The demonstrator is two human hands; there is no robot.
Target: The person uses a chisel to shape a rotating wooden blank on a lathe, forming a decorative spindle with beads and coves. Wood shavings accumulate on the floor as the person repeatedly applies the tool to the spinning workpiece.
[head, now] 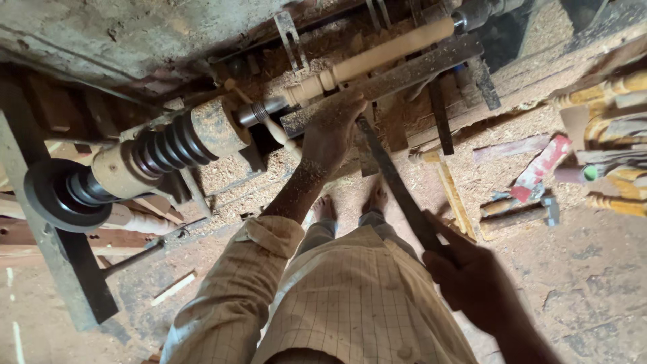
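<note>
The pale wooden spindle point(377, 57) is mounted on the lathe, running from centre toward the far right, part turned with beads near its left end. I see a long dark chisel point(397, 185) angled from near right up to the spindle, its tip meeting the wood just right of the beads, across the metal tool rest point(404, 74).

My left hand point(330, 135) lies on the tool rest with fingers curled down over the blade end of the chisel, pressing it to the rest; the hand is dusted with sawdust. My right hand point(472, 276), near right, is wrapped fully closed around the chisel handle.

Left of the spindle: a stepped dark pulley point(168, 145) on a wooden drum, then a black disc point(57, 195) at the far left end of the shaft. The lathe frame point(60, 269) is dark timber.

Below, my checked shirt point(350, 303) fills the near centre, sleeve rolled at the left forearm. Bare feet point(350, 205) stand on the sawdust-covered floor point(579, 263).

Right side of the scene: a hammer point(519, 212) on the floor, a red-and-white flat piece point(539, 168) beside it, and several finished turned spindles point(606, 91) stacked at the far right edge.
</note>
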